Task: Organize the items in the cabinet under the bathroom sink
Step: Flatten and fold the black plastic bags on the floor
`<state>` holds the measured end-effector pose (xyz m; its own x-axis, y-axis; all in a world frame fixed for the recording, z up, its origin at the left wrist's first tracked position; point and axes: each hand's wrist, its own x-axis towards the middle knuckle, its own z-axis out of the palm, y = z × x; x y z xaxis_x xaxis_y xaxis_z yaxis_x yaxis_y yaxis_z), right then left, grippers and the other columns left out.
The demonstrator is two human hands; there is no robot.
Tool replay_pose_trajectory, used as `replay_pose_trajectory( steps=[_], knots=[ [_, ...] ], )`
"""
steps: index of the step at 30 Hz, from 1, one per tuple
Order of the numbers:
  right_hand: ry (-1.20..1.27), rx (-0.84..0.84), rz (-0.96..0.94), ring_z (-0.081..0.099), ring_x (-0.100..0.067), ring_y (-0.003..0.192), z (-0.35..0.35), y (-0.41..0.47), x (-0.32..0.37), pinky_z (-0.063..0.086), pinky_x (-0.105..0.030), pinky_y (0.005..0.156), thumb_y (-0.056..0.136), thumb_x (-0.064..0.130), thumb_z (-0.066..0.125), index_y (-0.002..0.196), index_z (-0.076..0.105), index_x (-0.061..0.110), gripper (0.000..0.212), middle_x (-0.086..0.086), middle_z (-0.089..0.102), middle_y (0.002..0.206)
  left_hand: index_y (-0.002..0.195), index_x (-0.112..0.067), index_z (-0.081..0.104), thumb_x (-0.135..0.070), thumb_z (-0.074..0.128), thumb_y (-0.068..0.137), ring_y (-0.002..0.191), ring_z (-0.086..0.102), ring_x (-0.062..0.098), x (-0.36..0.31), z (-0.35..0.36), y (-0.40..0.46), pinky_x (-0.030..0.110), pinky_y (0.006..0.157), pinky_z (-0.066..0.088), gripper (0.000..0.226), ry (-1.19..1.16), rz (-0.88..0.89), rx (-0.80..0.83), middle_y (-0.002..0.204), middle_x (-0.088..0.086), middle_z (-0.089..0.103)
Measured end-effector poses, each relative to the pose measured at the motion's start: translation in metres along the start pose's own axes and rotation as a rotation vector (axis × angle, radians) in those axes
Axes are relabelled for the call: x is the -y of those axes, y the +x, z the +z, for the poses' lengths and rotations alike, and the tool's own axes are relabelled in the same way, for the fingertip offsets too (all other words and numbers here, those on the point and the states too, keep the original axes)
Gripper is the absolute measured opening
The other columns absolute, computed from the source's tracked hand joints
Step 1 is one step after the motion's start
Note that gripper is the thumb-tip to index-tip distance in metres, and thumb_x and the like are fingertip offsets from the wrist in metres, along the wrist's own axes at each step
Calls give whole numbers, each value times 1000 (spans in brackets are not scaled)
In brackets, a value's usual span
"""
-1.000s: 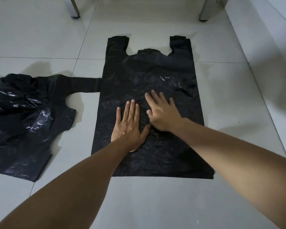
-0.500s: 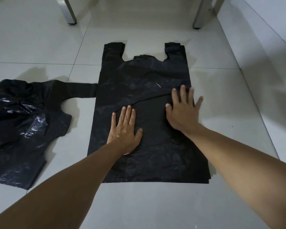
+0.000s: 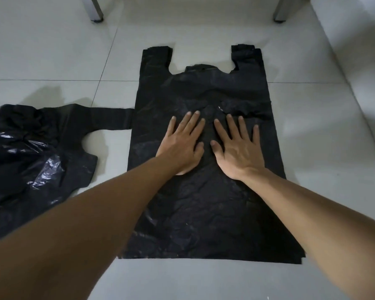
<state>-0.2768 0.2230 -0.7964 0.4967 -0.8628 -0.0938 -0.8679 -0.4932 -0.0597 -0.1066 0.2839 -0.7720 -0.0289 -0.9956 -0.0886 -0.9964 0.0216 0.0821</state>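
Pale floor tiles (image 3: 52, 50) fill the view, with two metal legs (image 3: 95, 8) standing at the far edge and a light wall rising on the right.

Farthest left lies a crumpled black bag (image 3: 26, 156), heaped and glossy, one handle strap stretching toward the middle until its end just reaches the edge of the next bag. It looks set aside, probably waiting its turn to be smoothed.

At centre a flat black bag (image 3: 204, 213) is spread on the floor, its two handles pointing away from the person and its bottom edge nearest them. Laying it out this way likely readies it for folding, so that it stores neatly in the cabinet, which is not in view.

Left hand (image 3: 182, 144) rests palm-down on the middle of the flat bag, fingers straight and slightly spread, gripping nothing; it presses the plastic against the floor. Right hand (image 3: 238, 148) lies just beside it in the same way, flat and spread, thumbs nearly meeting. Wrinkles bunch just beyond the fingertips, which suggests the palms are pushing air and creases out toward the handles.
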Motion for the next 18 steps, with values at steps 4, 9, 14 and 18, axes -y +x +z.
replay_pose_trajectory(
  steps=[4, 9, 14, 18],
  knots=[
    [-4, -2, -1, -4, -27, 152, 0, 0, 0, -3, -58, 120, 98, 59, 8, 156, 0, 36, 64, 0, -1, 166, 156, -27, -4, -59, 11, 96, 149, -13, 15, 38, 12, 19, 49, 120, -6, 69, 36, -80, 39, 163, -2, -11],
    [-7, 28, -11, -6, -28, 152, -2, -1, 0, -3, -58, 120, 93, 62, -2, 155, -6, 37, 67, 0, -6, 166, 155, -32, -6, -68, 9, 92, 149, -13, 15, 84, 8, 24, 51, 119, -6, 74, -10, -272, 30, 163, -5, -12],
    [-15, 96, 48, -2, -31, 152, -23, 3, 11, -1, -65, 117, 96, 54, 26, 156, 10, 31, 66, -5, 3, 166, 154, -32, -9, -70, 4, 90, 149, -14, 17, 91, 12, 24, 52, 119, -5, 76, 3, -312, 9, 162, -5, -13],
    [10, 29, -57, -2, -30, 152, -43, 37, 49, -1, -63, 118, 96, 46, 37, 155, 20, 20, 66, -7, 8, 165, 155, -31, -8, -69, 4, 90, 149, -14, 17, 92, 13, 25, 52, 119, -5, 76, 4, -312, -18, 163, -4, -13]
  ],
)
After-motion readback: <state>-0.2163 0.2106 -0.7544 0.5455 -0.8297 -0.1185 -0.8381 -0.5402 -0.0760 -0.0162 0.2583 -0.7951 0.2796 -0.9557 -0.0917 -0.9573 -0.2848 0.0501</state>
